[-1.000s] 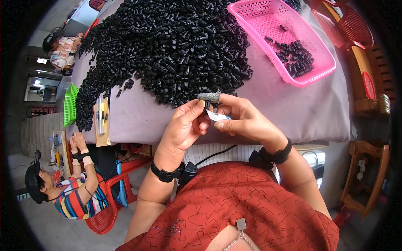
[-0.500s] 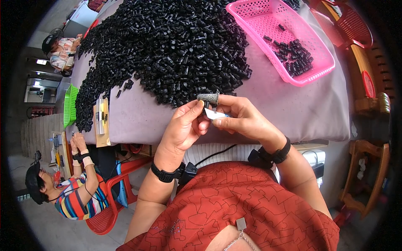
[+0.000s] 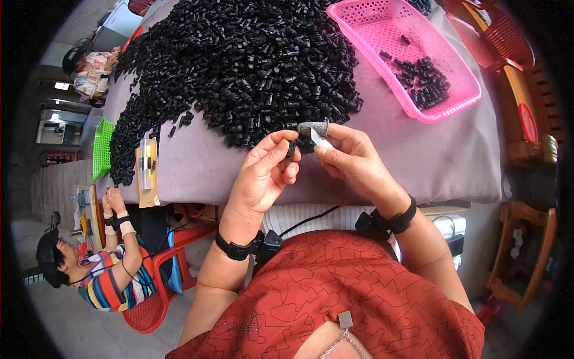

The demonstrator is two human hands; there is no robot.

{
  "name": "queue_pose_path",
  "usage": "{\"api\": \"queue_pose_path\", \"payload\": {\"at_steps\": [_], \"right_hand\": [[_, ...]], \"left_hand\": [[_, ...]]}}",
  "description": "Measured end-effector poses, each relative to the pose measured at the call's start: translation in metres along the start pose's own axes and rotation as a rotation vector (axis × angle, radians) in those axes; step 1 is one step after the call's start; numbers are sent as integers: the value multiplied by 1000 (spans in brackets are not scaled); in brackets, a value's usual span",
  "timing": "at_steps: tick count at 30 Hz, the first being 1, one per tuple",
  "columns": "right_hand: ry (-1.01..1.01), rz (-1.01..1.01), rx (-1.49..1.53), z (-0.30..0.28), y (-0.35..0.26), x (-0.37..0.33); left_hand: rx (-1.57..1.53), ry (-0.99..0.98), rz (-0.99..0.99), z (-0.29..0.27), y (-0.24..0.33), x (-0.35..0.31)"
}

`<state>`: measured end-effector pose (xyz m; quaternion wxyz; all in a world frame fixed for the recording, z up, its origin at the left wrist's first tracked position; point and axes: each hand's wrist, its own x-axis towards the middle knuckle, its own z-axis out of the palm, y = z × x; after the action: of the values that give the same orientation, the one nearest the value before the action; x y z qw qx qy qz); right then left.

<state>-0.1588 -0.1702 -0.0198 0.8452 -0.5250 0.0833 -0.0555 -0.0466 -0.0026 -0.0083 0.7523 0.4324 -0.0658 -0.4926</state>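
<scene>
Between its thumb and fingers, my left hand (image 3: 257,179) pinches a small black cylindrical plastic part (image 3: 291,149). Just to its right, my right hand (image 3: 362,161) grips a small pale pointed blade (image 3: 320,139), its handle mostly hidden by the fingers. A grey textured finger sleeve (image 3: 313,127) covers the right forefinger, which points left toward the part. Blade and part are a little apart. Both hands are above the near edge of the cloth-covered table, in front of a large pile of similar black parts (image 3: 263,66).
A pink basket (image 3: 445,112) at the right holds several black parts. Far left are a green basket (image 3: 103,149) and a yellowish flat package (image 3: 147,179). A person in a striped shirt (image 3: 113,278) sits left on a red chair (image 3: 143,314); another person (image 3: 92,72) is beyond.
My right hand has moved right and slightly up, taking the blade away from the black part. The part now shows more plainly in my left hand, which has barely moved.
</scene>
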Motion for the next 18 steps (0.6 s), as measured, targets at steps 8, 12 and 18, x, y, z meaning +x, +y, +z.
{"api": "queue_pose_path", "payload": {"at_steps": [8, 12, 18], "right_hand": [[-5, 10, -8, 1, -2, 0], [-10, 20, -19, 0, -1, 0], [-20, 32, -29, 0, -2, 0]], "left_hand": [[24, 82, 10, 0, 3, -1], [-11, -10, -10, -9, 2, 0], [-47, 19, -14, -8, 4, 1]]}}
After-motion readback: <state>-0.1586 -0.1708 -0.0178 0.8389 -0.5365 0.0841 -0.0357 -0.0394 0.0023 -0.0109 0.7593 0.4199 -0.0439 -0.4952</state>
